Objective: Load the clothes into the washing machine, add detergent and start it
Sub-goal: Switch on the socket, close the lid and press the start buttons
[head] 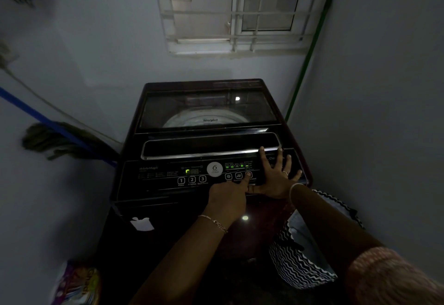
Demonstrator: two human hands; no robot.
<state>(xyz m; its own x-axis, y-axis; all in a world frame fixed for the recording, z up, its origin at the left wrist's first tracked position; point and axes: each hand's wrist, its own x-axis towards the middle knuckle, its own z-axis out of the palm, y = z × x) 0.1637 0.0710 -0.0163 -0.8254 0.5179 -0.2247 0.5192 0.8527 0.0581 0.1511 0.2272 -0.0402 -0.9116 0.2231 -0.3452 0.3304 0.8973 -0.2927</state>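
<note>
A dark top-loading washing machine (168, 220) stands in the corner with its glass lid (206, 110) closed; the pale drum rim shows through it. The control panel (149, 179) at the front is lit, with a green display and small green lamps. My left hand (228, 199) is curled with the index finger stretched out, its tip on a round button (248, 175) at the right of the panel. My right hand (276, 175) lies flat on the panel's right end with its fingers spread. Neither hand holds anything.
A zigzag-patterned laundry basket (300, 256) stands right of the machine against the wall. A colourful bag (77, 283) lies on the floor at lower left. A broom (57, 139) with a blue handle leans left, a green pole (310, 52) leans right. A barred window (235, 9) is above.
</note>
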